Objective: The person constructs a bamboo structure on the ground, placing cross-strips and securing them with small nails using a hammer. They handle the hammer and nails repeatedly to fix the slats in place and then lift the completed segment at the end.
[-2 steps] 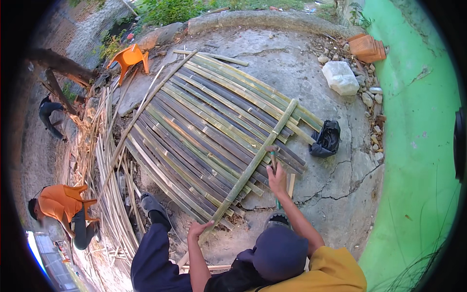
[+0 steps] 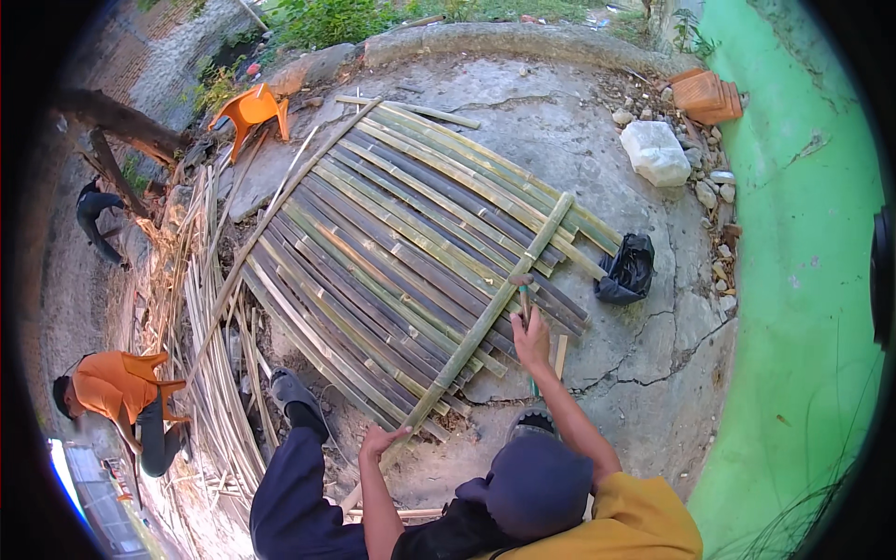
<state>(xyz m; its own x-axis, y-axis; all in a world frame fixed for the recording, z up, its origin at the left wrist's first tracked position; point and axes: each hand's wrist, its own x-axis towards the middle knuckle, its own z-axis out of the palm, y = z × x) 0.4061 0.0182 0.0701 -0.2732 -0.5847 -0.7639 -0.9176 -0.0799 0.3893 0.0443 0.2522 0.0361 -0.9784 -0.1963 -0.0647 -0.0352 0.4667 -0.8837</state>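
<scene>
Split bamboo slats [image 2: 392,252], green, tan and dark brown, lie side by side as a large panel on the ground. Across their near right ends runs a pale green bamboo crosspiece [image 2: 481,322]. My left hand [image 2: 378,441] is closed at the crosspiece's near end, thumb and fingers against it; part of the grip is hidden. In my right hand [image 2: 532,345] is a hammer [image 2: 524,297], its head up by the crosspiece's right edge and the green end of its handle below my fist. Whether the head touches the bamboo I cannot tell.
A black plastic bag [image 2: 627,271] sits by the slat ends. Loose bamboo strips [image 2: 207,308] are heaped at left, near a seated person in orange [image 2: 107,387] and an orange chair [image 2: 252,112]. A white block [image 2: 655,152], stones and terracotta tiles [image 2: 705,96] line the green wall [image 2: 793,243].
</scene>
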